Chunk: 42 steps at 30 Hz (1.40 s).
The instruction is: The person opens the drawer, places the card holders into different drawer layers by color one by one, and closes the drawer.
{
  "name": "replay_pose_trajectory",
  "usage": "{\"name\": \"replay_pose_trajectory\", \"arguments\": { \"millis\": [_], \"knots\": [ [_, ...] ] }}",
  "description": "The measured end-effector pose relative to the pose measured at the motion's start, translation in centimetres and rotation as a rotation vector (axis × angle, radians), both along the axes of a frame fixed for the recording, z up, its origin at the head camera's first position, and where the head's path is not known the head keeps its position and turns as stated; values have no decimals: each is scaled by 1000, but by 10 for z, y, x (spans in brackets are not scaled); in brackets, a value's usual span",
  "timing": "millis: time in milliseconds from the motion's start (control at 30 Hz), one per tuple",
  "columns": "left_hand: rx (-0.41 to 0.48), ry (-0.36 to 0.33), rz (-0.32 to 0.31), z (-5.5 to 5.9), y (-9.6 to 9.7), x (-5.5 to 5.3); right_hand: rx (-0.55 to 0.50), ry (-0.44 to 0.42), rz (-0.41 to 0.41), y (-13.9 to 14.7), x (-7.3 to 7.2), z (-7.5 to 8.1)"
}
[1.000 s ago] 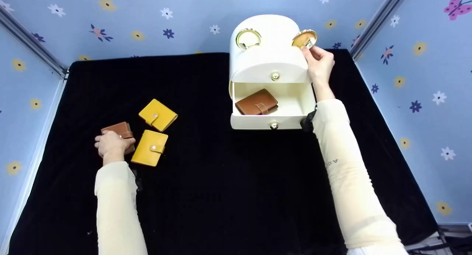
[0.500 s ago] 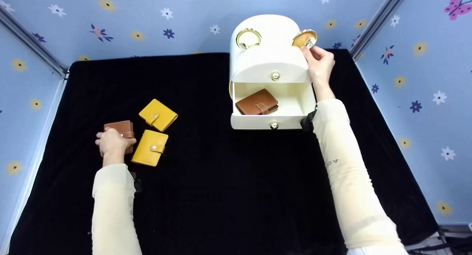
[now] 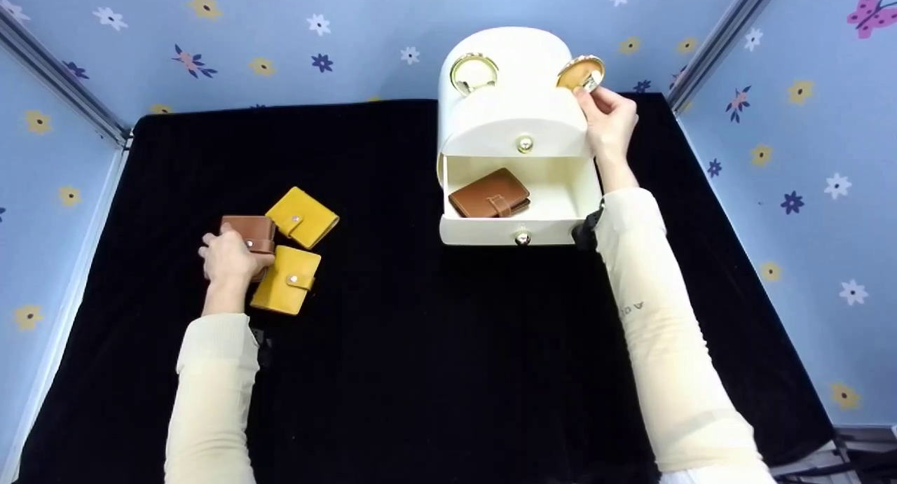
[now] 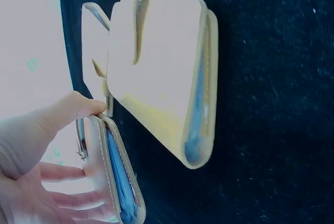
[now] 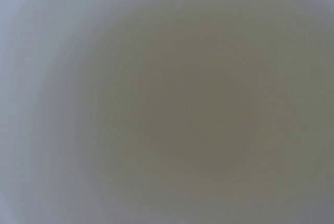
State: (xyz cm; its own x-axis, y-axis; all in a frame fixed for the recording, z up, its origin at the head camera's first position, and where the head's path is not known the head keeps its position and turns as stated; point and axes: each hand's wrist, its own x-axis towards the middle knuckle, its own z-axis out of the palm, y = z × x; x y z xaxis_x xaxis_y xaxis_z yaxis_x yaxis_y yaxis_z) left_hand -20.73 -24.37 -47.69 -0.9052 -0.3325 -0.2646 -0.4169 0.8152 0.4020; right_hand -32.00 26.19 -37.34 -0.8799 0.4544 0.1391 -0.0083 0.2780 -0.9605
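In the head view my left hand (image 3: 230,260) grips a brown wallet (image 3: 248,226) with a snap strap, at the left of the black cloth. Thumb and fingers lie on opposite sides of this wallet (image 4: 121,174) in the left wrist view. It overlaps the edges of two yellow wallets (image 3: 303,216) beside it. My right hand (image 3: 610,123) pinches the lower edge of a round gold-rimmed piece (image 3: 580,72) on top of a white drawer cabinet (image 3: 515,113). The cabinet's lower drawer (image 3: 483,232) stands pulled out with another brown wallet (image 3: 490,193) inside.
A second round gold-rimmed piece (image 3: 474,72) sits at the cabinet's top left. Gold knobs (image 3: 524,144) mark the drawers. Black cloth (image 3: 392,344) covers the table, with flowered blue walls (image 3: 231,22) behind and at both sides. The right wrist view is only a blur.
My left hand has shifted right and slightly away from me with the brown wallet, bringing it up against the yellow wallets. The right hand has stayed at the round gold-rimmed piece.
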Motion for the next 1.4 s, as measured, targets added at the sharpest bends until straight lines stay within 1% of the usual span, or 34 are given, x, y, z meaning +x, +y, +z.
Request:
{"name": "replay_pose_trajectory", "arguments": {
  "millis": [167,367,600,733,900,1067,1200,1400],
  "knots": [
    [7,48,-54,6,10,3,2,12,0,1,1,0],
    [5,113,-134,13,26,6,0,17,4,1,1,-1],
    [12,165,-223,23,46,12,-2,12,-3,2,1,0],
    [8,188,-271,29,57,16,-23,-3,-10,2,1,0],
    [12,205,-320,38,72,20,-25,-20,-16,1,1,0],
    [19,227,-372,49,88,25,-42,-18,-12,0,0,1],
    [16,261,-419,57,100,28,-47,-9,-4,0,1,1],
    [-12,320,-506,69,114,33,-15,-4,-9,0,0,1]
  ]
}}
